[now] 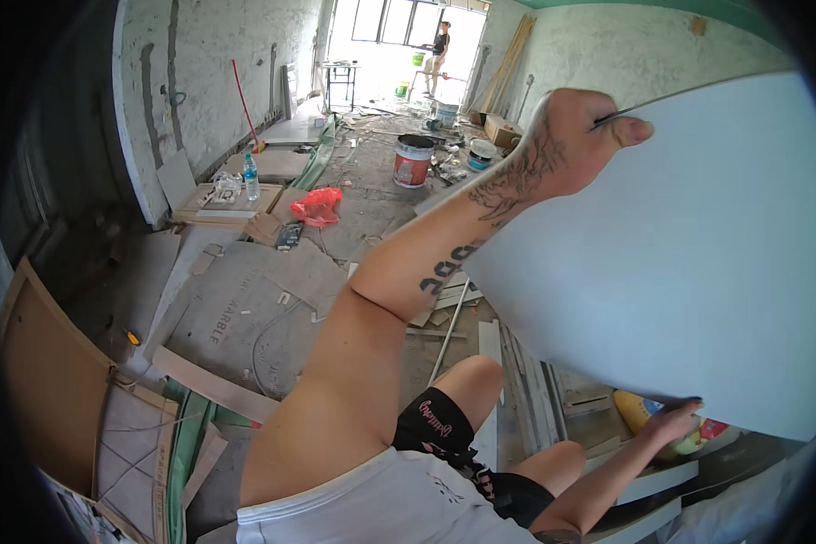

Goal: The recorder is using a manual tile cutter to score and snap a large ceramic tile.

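Note:
A large white board (671, 245), smooth and slightly bowed, stands tilted at my right side. My left hand (582, 140), at the end of a raised, tattooed forearm, is closed round its upper left edge with the thumb on the near face. Lower down, my right hand (675, 422) grips the bottom edge, its thumb against the face and its other fingers partly hidden. The board's far side cannot be seen. Beside my right hand, a yellow bag (637, 410) shows partly behind the board.
Long narrow strips (526, 390) lie on the floor by my legs. Ahead stand a red-and-white bucket (413, 161), a red plastic bag (317, 208) and a water bottle (251, 177). Leaning panels (56, 363) are at left. Another person (439, 56) is by the far windows.

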{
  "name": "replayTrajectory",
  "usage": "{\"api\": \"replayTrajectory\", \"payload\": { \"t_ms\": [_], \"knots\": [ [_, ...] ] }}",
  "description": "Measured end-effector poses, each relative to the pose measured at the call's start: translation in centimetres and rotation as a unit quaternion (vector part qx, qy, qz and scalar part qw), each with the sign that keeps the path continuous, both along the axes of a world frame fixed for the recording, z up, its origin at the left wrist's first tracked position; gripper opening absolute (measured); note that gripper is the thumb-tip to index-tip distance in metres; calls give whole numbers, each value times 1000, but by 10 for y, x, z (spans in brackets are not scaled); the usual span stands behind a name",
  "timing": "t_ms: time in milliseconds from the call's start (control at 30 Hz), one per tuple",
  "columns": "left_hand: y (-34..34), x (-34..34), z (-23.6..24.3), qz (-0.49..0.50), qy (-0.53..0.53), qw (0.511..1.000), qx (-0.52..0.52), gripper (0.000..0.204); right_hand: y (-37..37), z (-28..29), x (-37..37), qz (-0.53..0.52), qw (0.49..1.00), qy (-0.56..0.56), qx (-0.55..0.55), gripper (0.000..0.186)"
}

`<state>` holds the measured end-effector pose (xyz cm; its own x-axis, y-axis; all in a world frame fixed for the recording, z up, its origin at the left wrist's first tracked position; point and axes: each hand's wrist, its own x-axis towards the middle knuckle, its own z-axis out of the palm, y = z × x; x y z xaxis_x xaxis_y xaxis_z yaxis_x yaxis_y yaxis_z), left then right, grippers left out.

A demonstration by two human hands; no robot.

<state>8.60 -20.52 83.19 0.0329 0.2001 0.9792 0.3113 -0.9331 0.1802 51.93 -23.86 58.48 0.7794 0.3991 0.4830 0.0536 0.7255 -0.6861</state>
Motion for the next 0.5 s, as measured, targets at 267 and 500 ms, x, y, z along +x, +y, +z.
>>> {"api": "replayTrajectory", "payload": {
  "t_ms": [267,500],
  "knots": [
    [38,25,-25,-180,-249,952,-23,41,-90,154,20,-226,965,-59,119,55],
    [92,54,-45,-321,-307,895,-41,44,-171,249,-41,-428,878,-152,153,41]
  ]
}}
